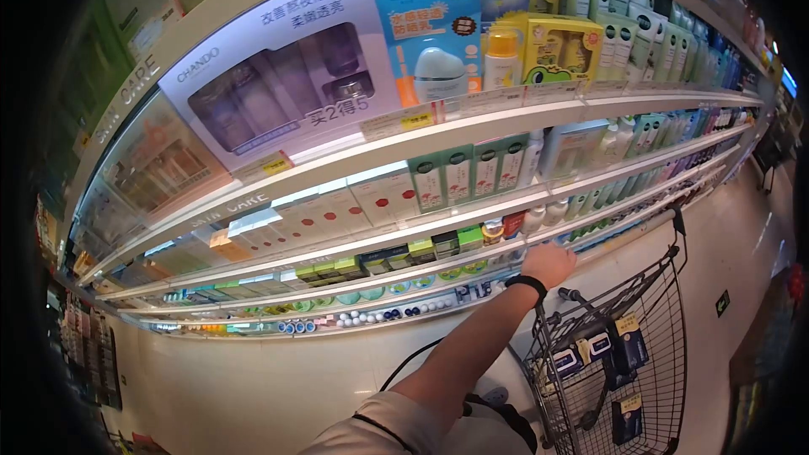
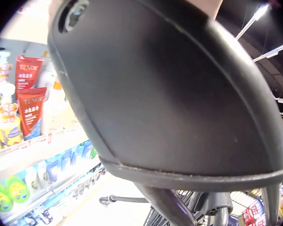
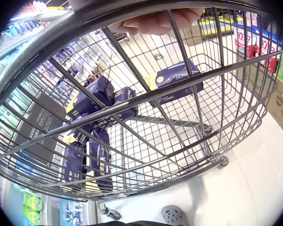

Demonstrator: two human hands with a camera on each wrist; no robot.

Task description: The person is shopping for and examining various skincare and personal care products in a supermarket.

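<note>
Now left hand (image 1: 548,263) reaches beside cart (image 1: 653,303).

One shopping cart (image 1: 640,345) holding four dark-blue packs (image 3: 177,80) (towels), five shelves (image 1: 472,126)

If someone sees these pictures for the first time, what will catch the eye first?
Probably the curved, brightly lit skin care shelves, packed with boxes and tubes across the head view. Next, the left hand reaching toward a lower shelf edge, and the wire shopping cart at lower right holding dark blue packs.
</note>
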